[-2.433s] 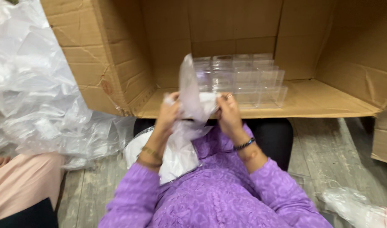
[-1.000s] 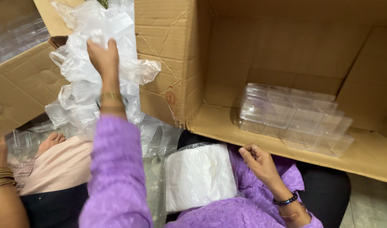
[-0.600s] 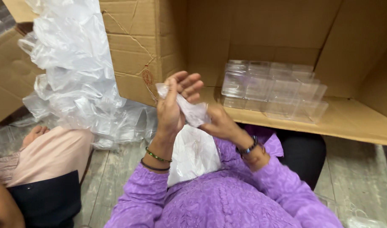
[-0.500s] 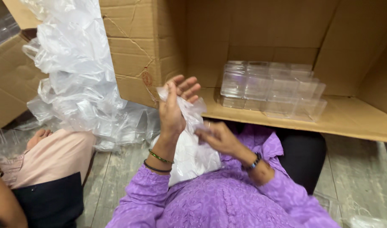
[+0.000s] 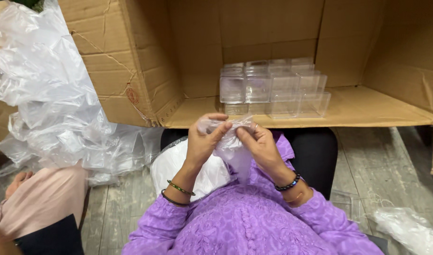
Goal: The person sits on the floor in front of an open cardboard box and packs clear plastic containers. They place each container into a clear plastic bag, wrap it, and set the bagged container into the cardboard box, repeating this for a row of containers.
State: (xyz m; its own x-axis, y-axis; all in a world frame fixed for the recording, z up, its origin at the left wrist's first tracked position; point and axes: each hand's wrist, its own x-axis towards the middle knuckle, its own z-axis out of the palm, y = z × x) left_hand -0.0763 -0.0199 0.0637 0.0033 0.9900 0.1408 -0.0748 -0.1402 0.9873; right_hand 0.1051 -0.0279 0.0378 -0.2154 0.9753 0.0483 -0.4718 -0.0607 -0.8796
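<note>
My left hand [image 5: 204, 139] and my right hand [image 5: 258, 144] are together in front of my chest, both pinching the top edge of a small clear plastic bag [image 5: 231, 150] that hangs down between them. A white bundle [image 5: 186, 167] rests on my lap just under my left forearm. Beyond my hands, several clear plastic boxes [image 5: 272, 87] are stacked in rows inside a big open cardboard carton [image 5: 368, 106] lying on its side.
A tall heap of crumpled clear plastic bags [image 5: 51, 99] lies to the left against the carton's flap. Another person's leg in pink cloth [image 5: 41, 200] is at the lower left. More loose plastic [image 5: 408, 229] lies on the wooden floor at the lower right.
My left hand reached up to the plastic heap, then came back. Both hands have come together and lowered, now gripping the small bag by its top edge.
</note>
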